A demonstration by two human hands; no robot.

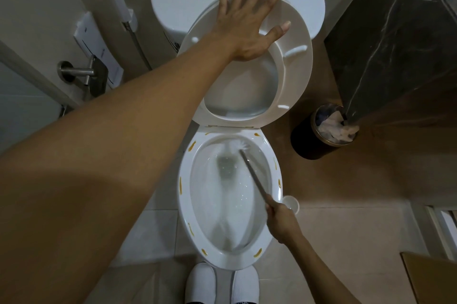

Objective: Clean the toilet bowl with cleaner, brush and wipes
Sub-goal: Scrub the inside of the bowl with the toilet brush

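**Coach:** While your left hand [249, 22] lies flat and spread against the raised seat [291, 76], fingers wide and gripping nothing, you keep both seat and lid pinned back against the tank [173, 2]. Leave it there; a seat that tips forward lands on the brush handle.

**Operator:** And my right?

**Coach:** Your right hand [280, 216] is closed in a fist around the end of the brush [252, 172], at the bowl's right edge. The handle slants up and left across the toilet bowl [188, 204], and the white bristle head sits high on the back wall, just under the rim near the hinge. I judge you're mid-scrub.

**Operator:** How do I do this part well?

**Coach:** Yellow-orange dabs ring the rim top, which I take for cleaner; none look spread. Press the bristles up under the rim and work round in short overlapping strokes, then sweep downward to the water, which looks foamy. Keep the head below the rim line so it doesn't flick droplets onto your white shoes [222, 281] at the bowl's front.

**Operator:** Where does the brush go after?

**Coach:** A white holder [293, 202] stands on the floor just beside your right hand. I see no wipes.
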